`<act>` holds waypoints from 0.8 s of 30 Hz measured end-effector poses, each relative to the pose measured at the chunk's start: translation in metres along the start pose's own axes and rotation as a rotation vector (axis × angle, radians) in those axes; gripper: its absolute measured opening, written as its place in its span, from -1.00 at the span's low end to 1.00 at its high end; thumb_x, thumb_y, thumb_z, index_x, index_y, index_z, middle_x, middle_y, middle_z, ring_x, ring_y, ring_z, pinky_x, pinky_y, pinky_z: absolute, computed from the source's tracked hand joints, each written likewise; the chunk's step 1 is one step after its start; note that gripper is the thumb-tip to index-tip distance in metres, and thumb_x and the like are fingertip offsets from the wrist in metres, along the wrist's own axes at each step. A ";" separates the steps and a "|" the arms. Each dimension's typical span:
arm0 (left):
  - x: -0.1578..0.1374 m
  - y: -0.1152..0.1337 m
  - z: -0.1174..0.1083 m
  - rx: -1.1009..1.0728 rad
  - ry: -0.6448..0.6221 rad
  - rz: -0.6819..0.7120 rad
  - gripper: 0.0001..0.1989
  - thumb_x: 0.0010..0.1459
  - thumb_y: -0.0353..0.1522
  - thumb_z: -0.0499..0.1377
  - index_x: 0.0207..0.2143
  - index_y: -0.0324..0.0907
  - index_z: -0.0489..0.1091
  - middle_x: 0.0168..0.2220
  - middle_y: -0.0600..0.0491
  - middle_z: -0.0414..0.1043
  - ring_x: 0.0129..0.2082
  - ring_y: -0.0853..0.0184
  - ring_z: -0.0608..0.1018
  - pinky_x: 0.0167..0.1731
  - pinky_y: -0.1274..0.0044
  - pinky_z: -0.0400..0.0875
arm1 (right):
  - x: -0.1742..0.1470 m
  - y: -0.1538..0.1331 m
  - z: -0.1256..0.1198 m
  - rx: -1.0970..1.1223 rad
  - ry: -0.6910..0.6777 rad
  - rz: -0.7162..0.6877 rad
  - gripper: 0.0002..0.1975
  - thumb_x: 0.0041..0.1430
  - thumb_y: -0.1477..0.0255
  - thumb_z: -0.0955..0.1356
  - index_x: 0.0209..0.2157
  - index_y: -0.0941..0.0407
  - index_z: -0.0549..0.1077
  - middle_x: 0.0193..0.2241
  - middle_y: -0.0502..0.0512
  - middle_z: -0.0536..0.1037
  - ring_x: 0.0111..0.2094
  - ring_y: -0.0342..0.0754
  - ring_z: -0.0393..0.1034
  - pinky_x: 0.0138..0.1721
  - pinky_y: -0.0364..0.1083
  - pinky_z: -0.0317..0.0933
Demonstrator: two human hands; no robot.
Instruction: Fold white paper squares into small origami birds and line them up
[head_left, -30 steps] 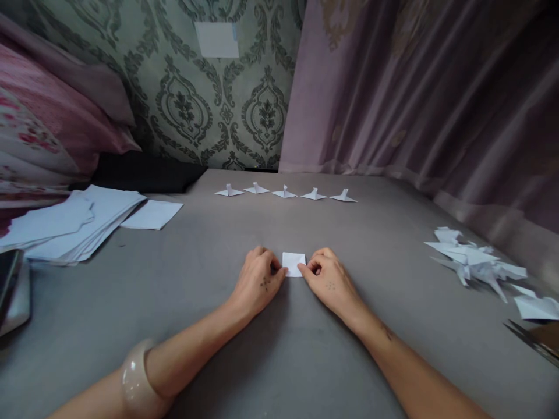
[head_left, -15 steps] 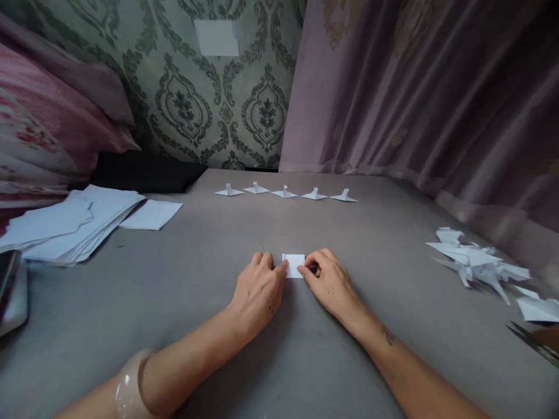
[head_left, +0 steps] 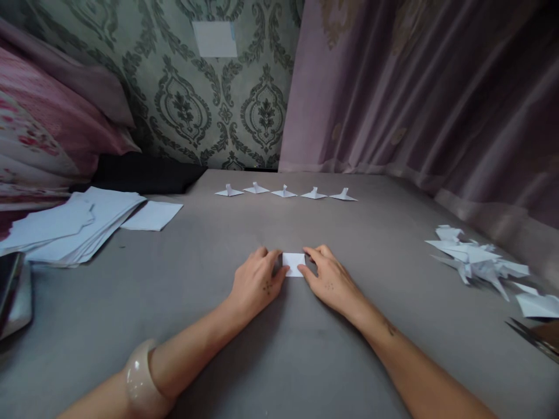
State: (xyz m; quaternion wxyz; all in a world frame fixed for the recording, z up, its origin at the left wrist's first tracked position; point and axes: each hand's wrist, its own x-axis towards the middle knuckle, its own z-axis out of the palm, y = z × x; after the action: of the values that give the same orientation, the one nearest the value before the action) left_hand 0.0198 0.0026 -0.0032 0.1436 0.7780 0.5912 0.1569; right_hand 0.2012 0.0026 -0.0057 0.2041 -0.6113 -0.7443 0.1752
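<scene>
A small folded piece of white paper [head_left: 294, 263] lies on the grey table [head_left: 244, 372] in front of me, between both hands. My left hand [head_left: 257, 279] grips its left edge, thumb at the lower corner and fingers by the upper one. On the opposite edge, my right hand [head_left: 327, 276] holds the paper the same way, with thumb and index finger at the corners. A pale bangle [head_left: 142, 378] circles my left forearm.
Several folded paper birds [head_left: 285, 192] stand in a row at the back. Paper sheets [head_left: 82, 227] and a phone [head_left: 11, 285] are at left. A heap of folded paper figures [head_left: 476, 256] and scissors [head_left: 530, 337] lie at right.
My left hand has shifted from pressing on the paper to holding its left edge between thumb and fingers. My right index finger has moved to the upper right corner.
</scene>
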 end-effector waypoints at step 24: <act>0.004 0.002 0.000 -0.955 -0.032 -0.074 -0.77 0.05 -0.26 0.17 -0.28 -0.21 0.33 -0.41 0.07 0.44 -0.41 0.38 0.47 -0.39 0.57 0.30 | -0.003 0.006 -0.001 0.626 0.149 0.084 -0.54 0.02 0.35 0.36 -0.01 0.11 0.28 -0.09 0.17 0.44 -0.43 -0.20 0.37 -0.34 -0.13 0.30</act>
State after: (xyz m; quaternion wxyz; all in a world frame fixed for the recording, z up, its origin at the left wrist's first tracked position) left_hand 0.0227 0.0055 -0.0018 0.4996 0.6058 0.4780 0.3936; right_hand 0.2077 0.0012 -0.0082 0.4285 -0.5603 -0.6114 0.3586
